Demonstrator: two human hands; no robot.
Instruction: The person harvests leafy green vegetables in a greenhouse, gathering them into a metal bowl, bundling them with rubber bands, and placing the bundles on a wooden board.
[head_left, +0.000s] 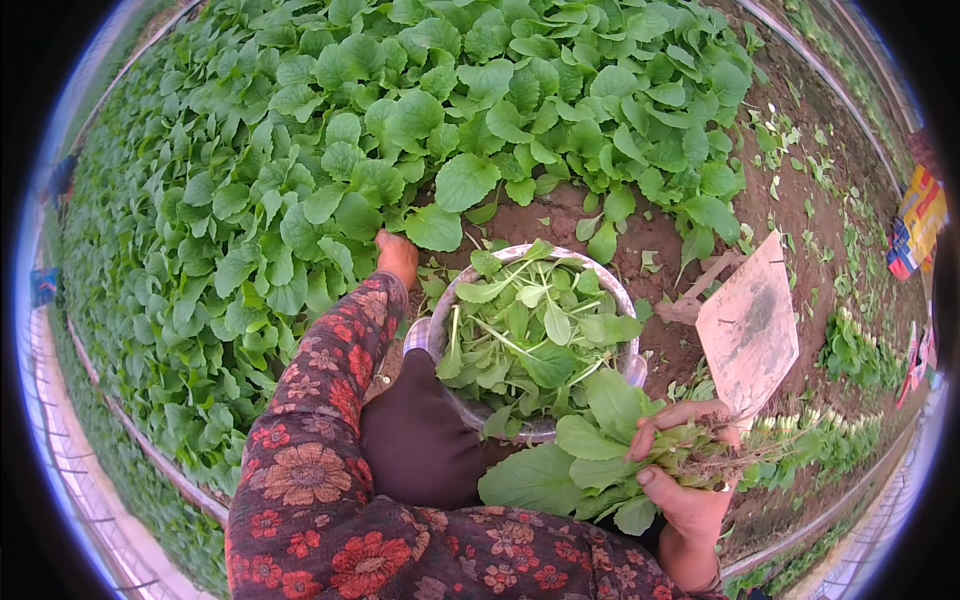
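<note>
My right hand (686, 465) is closed round a bunch of leafy greens (600, 457), with the soil-covered roots pointing right and the leaves left, over the near rim of a round basin. My left hand (396, 255) reaches in at the edge of the dense bed of leafy green plants (412, 120); its fingers are hidden under the leaves, so what they touch cannot be seen. Between my hands stands the basin (634, 360), filled with loose picked leaves and thin plants (532, 315).
Right of the basin, a small wooden stool (750, 330) lies tipped on bare brown soil (592, 225). Rows of bundled greens (817, 442) lie further right, and a yellow, red and blue bag (919, 221) is at the far right edge. My knee (420, 435) is against the basin.
</note>
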